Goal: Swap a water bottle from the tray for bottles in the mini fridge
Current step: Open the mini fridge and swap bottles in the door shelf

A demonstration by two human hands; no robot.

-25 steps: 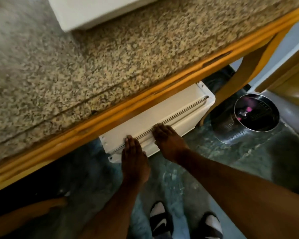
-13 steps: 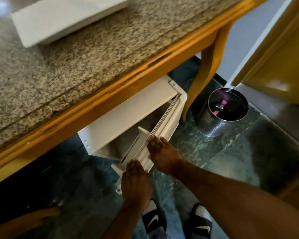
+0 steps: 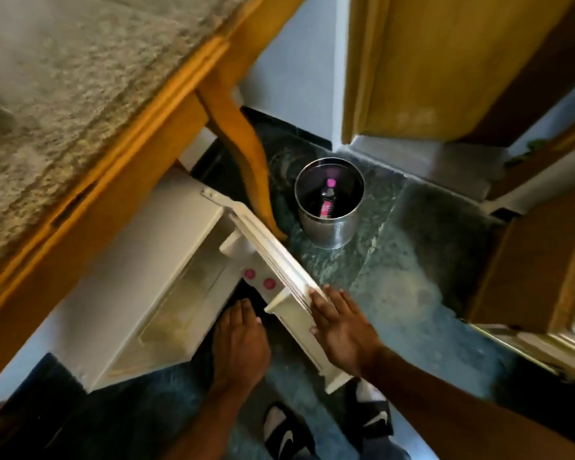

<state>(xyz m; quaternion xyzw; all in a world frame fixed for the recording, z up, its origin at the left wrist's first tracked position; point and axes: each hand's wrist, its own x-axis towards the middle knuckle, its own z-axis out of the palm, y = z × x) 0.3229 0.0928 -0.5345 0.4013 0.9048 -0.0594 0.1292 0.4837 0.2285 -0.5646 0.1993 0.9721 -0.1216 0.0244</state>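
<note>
The white mini fridge stands under the granite counter, and its door is swung wide to the right. Two pink bottle caps show in the door shelf. My right hand lies flat with spread fingers on the door's outer face near its free edge. My left hand hovers in the gap between door and fridge body, fingers together, holding nothing. The fridge's inside is mostly hidden from this angle.
The granite counter with a wooden edge and curved wooden leg overhangs the fridge. A metal bin holding a pink-labelled bottle stands on the green floor beyond the door. A wooden door is at upper right. My sandalled feet are below.
The fridge door has swung from shut to wide open toward the right. My right hand followed the door's edge; my left hand came off the handle. The view shifted right.
</note>
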